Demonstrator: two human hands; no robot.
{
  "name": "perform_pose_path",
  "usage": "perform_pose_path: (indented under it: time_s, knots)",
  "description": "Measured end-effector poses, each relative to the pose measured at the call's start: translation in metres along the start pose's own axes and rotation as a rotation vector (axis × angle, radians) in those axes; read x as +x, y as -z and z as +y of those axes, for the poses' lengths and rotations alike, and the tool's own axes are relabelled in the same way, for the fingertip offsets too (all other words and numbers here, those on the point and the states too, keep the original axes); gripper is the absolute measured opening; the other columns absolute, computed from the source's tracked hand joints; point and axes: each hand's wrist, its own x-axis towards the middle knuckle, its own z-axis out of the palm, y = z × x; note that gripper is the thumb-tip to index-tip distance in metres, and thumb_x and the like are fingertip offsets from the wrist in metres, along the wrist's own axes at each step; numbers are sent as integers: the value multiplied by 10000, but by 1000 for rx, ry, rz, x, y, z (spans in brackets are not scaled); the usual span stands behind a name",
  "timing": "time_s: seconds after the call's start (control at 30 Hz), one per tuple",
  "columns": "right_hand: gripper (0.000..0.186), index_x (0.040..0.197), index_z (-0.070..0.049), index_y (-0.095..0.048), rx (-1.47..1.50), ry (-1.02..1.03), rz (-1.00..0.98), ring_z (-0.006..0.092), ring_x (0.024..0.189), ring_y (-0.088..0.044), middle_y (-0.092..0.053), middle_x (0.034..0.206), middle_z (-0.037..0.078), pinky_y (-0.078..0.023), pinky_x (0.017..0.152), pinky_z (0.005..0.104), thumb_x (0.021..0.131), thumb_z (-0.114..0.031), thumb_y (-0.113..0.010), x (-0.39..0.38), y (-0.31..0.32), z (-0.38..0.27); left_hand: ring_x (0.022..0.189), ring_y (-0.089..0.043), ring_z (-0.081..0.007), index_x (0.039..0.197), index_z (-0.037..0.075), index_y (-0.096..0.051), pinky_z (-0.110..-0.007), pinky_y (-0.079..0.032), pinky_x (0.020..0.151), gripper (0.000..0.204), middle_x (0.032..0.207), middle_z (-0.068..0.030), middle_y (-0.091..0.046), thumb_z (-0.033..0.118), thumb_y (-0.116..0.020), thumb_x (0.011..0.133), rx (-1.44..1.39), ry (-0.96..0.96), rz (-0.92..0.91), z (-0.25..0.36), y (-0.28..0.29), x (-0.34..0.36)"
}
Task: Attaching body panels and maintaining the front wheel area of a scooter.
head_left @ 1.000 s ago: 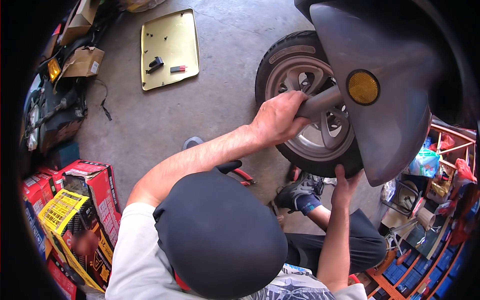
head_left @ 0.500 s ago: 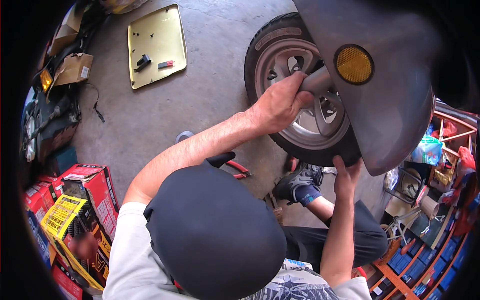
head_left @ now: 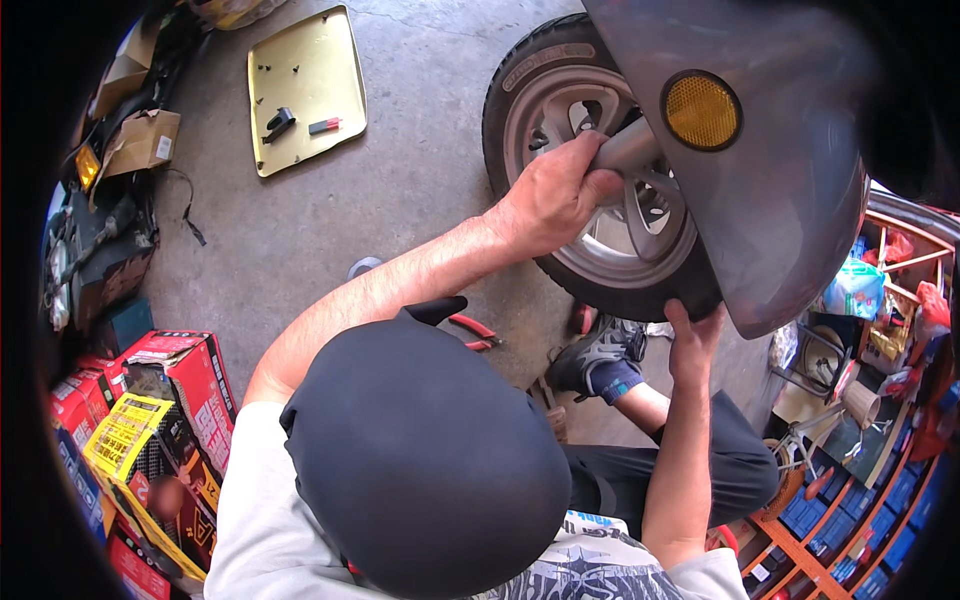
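Note:
A spoked metal wheel with a black tyre (head_left: pixel 508 122) stands partly under a grey fender (head_left: pixel 770 215) that carries a round amber reflector (head_left: pixel 701 110). My left hand (head_left: pixel 553 195) is closed around a thick grey fork tube (head_left: pixel 629 146) in front of the wheel, thumb on its near side. At the tyre's lower edge, my right hand (head_left: pixel 695 340) grips the rubber, its thumb against the tread and its other fingers partly hidden. The fender hides the right part of the wheel. A dark cap (head_left: pixel 430 460) fills the lower middle of the view.
A yellowish tray (head_left: pixel 308 90) with small screws and a black part lies at far left. Red-handled pliers (head_left: pixel 472 328) rest on the floor near my left arm. Boxes (head_left: pixel 180 380) are stacked at lower left. Shelving (head_left: pixel 790 550) with blue bins stands at right.
The whole picture has shifted slightly to the left and up. Both hands keep the same holds on the fork tube and tyre.

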Motion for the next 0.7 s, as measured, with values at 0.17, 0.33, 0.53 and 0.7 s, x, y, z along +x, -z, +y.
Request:
perform_pose_path:
  time_s: [0.17, 0.33, 0.53, 0.7]
  knots:
    - [670, 1359, 20, -366, 0, -16, -5, 203, 1176, -501, -528, 1285, 101, -348, 1041, 328, 791, -39, -717, 1, -2, -3, 855, -628, -324, 1155, -30, -476, -379, -480, 759, 296, 895, -214, -618, 183, -531, 957, 3, 22, -9, -1, 1, 1]
    - [688, 1381, 17, -332, 0, -23, 31, 200, 1200, -482, -500, 1317, 103, -338, 1050, 330, 801, -23, -698, -1, -6, -3, 846, -630, -298, 1154, -25, -477, -367, -482, 756, 292, 894, -203, -621, 187, -532, 961, -23, 2, 5, -1, 1, 1]
    - [717, 1388, 17, -320, 16, -6, -1, 202, 1209, -470, -486, 1327, 102, -330, 1057, 330, 795, -47, -717, 0, -4, -2, 843, -630, -271, 1146, -23, -482, -362, -485, 758, 280, 896, -189, -624, 185, -533, 965, -26, 9, 0, -1, 0, 0]
    - [727, 1387, 20, -323, 14, 8, -16, 203, 1203, -474, -490, 1321, 103, -332, 1055, 331, 790, -63, -730, 1, -3, -4, 854, -628, -263, 1148, -24, -481, -359, -487, 764, 285, 914, -190, -619, 187, -538, 965, -20, -5, -6, -2, 1, 0]
